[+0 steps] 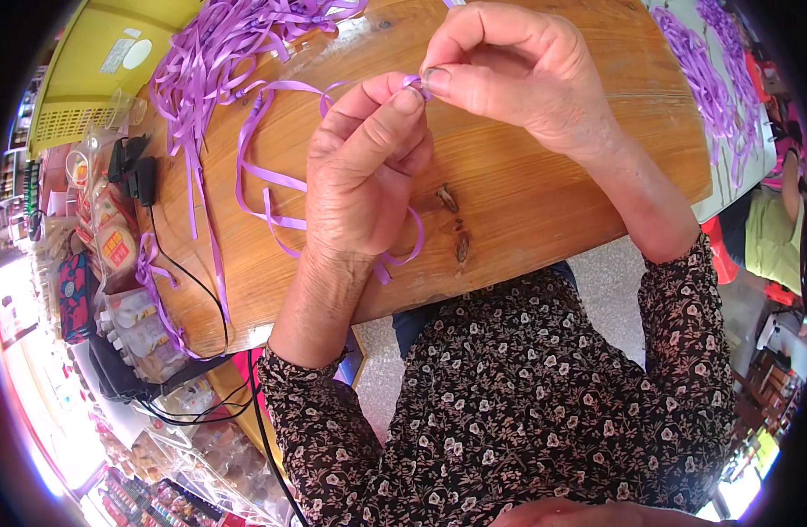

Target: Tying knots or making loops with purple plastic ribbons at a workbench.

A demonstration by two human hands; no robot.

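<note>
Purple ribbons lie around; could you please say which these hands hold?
The ribbon pinched where left hand and right hand meet; the heap by the yellow basket and far-right bunches aren't held.

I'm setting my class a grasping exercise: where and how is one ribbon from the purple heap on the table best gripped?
Probably pinch a loose tail between thumb and fingertip, coming from the person's side of the purple heap. The tail trails that way, narrow and clear of the tangle, while strands higher up overlap.

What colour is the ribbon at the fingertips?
The ribbon is purple; the head view, the only one, shows it.
</note>
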